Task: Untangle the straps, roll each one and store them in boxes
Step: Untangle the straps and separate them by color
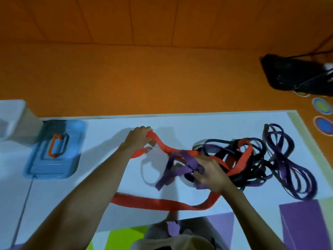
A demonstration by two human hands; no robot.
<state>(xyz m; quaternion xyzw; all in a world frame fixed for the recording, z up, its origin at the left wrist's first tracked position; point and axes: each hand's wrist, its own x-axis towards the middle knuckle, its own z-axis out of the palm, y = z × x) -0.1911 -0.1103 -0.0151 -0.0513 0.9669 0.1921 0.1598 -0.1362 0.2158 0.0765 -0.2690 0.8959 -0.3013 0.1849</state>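
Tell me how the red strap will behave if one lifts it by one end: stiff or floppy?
Probably floppy: the red strap sags from the left hand and lies in loose bends on the white surface. Likely light, since one hand holds it up. It may drag the tangle of dark and purple straps, because it runs through them.

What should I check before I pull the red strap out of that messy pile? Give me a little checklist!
1. Firm grip: the left hand holds the red strap. Ok.
2. Other strap held back: the right hand grips the purple strap. Ok.
3. Red strap free of the tangle: not ok, it loops through the black and purple straps there.
4. The blue box open for storing: not ok, its lid looks closed.
5. Knots hidden under the pile: cannot tell.
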